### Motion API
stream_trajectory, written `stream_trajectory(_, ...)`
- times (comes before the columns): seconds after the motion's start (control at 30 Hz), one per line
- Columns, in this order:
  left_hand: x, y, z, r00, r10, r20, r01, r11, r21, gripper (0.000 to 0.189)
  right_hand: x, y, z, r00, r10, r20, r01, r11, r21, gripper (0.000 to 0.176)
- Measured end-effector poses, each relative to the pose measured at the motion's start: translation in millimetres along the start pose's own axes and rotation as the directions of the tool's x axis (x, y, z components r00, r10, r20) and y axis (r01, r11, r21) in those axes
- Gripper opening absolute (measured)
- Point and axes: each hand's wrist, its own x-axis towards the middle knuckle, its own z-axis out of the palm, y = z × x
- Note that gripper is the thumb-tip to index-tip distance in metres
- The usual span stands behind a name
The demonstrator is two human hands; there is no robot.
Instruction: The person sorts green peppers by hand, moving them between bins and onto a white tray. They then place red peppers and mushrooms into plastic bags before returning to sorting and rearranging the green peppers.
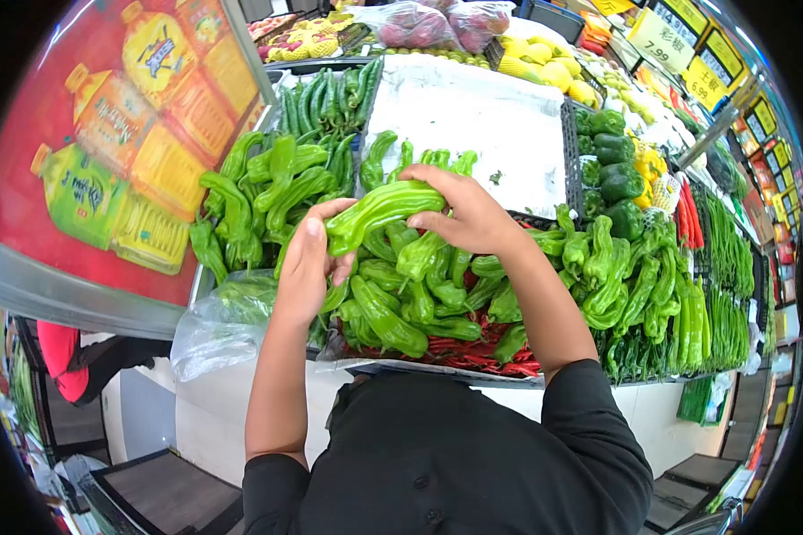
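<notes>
A long, wrinkled light-green pepper (pixel 379 212) is held up between my two hands, above a heap of similar peppers (pixel 385 316). My right hand (pixel 464 207) is closed round its right end, thumb below and fingers over the top. At the left end, my left hand (pixel 309 259) has its fingers curled about the pepper's tip, with the thumb raised on the near side. Part of the left fingers is hidden behind the pepper. Red chillies (pixel 455 355) show beneath the heap along the front edge.
Dark green chillies (pixel 330 100) lie behind on the left, near a white-lined tray (pixel 473 116). Green bell peppers (pixel 617 160) and long beans (pixel 727 250) are to the right. A clear plastic bag (pixel 223 325) hangs beside the drinks-printed panel (pixel 125 134) at left.
</notes>
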Motion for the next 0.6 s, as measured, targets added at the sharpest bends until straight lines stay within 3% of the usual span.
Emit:
stream_trajectory(0.1,0,-7,-3,0.998,0.059,0.015,-0.059,0.998,0.019,0.065,-9,32,-24,0.965,-0.051,-0.259,0.03,0.996,-0.084,0.048)
stream_trajectory(0.17,-4,-5,-8,0.999,0.049,-0.015,-0.048,0.997,0.061,0.064,-13,69,-54,0.839,0.257,-0.479,-0.208,0.966,0.155,0.04)
stream_trajectory(0.23,-12,-5,-12,0.997,0.039,-0.071,-0.032,0.994,0.107,0.056,-14,85,-90,0.707,0.352,-0.613,-0.312,0.934,0.175,0.044)
stream_trajectory(0.3,-20,-8,-18,0.994,0.024,-0.104,-0.013,0.994,0.105,0.05,-17,91,-110,0.578,0.323,-0.749,-0.522,0.852,-0.035,0.052)
stream_trajectory(0.33,-25,-11,-23,0.993,0.006,-0.118,0.006,0.995,0.1,0.048,-18,110,-116,0.557,0.269,-0.786,-0.56,0.82,-0.116,0.058)
stream_trajectory(0.43,-39,-22,-33,0.983,-0.052,-0.178,0.073,0.991,0.108,0.043,-17,153,-124,0.61,0.465,-0.642,-0.687,0.713,-0.136,0.061)
stream_trajectory(0.5,-48,-27,-39,0.968,-0.088,-0.233,0.124,0.982,0.142,0.042,-15,208,-117,0.651,0.553,-0.519,-0.722,0.662,-0.201,0.074)
stream_trajectory(0.57,-56,-30,-47,0.964,-0.103,-0.243,0.141,0.979,0.145,0.041,-8,233,-104,0.67,0.652,-0.354,-0.741,0.566,-0.361,0.072)
stream_trajectory(0.6,-59,-31,-50,0.961,-0.107,-0.255,0.15,0.976,0.155,0.041,-6,246,-98,0.642,0.722,-0.257,-0.759,0.55,-0.348,0.068)
